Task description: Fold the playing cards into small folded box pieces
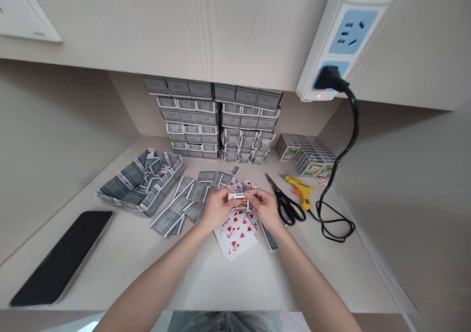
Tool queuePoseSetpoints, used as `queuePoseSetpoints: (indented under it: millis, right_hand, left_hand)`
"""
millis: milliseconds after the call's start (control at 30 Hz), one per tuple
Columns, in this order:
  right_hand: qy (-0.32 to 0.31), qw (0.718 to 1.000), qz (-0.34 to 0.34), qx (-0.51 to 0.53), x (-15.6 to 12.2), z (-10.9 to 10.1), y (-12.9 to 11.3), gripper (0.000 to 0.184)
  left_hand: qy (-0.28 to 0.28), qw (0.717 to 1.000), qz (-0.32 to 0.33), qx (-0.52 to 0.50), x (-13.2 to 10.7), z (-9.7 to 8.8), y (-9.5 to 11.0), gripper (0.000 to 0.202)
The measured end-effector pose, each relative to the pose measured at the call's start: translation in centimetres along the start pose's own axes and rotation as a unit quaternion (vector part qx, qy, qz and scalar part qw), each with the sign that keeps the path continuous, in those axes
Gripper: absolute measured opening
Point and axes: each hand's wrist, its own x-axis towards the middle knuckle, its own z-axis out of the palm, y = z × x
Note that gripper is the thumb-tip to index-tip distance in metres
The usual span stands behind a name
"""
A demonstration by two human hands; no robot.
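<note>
The left hand (215, 208) and right hand (265, 208) each pinch one end of a folded card (239, 200), both grips clenched on it. The card sits just above face-up hearts (235, 234) spread on the bench (206, 278). Just right lie scissors (285, 204) and a glue gun (301, 190), and to the left a tray (142, 182).

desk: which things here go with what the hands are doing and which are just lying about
In hand: folded card, held by left hand and right hand; loose cards; card trays.
Lying about, untouched: phone; scissors; glue gun; power strip.
</note>
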Motion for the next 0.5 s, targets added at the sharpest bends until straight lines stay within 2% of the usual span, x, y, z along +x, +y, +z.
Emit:
queuePoseSetpoints:
  millis: [67,133,300,400,500]
  right_hand:
    - [-0.001,1.000,0.018,0.007,0.0,0.2,0.2,0.030]
    - [-0.017,0.999,0.034,0.034,-0.2,0.6,0.2,0.033]
    - [-0.029,0.994,0.038,0.103,-1.0,1.5,0.0,0.037]
    - [-0.039,0.990,0.041,0.130,-1.3,2.0,0.0,0.037]
    - [-0.041,0.987,0.044,0.150,-1.4,2.3,0.1,0.037]
  left_hand:
    - [0.024,0.999,0.030,0.020,0.0,0.0,-0.1,0.020]
    - [0.042,0.998,0.042,-0.001,-0.1,0.1,0.0,0.023]
    - [0.026,0.995,0.026,-0.094,-0.4,0.5,0.4,0.032]
    - [0.040,0.993,0.012,-0.109,-0.4,0.7,0.5,0.038]
    - [0.048,0.995,0.004,-0.091,-0.3,0.7,0.2,0.032]
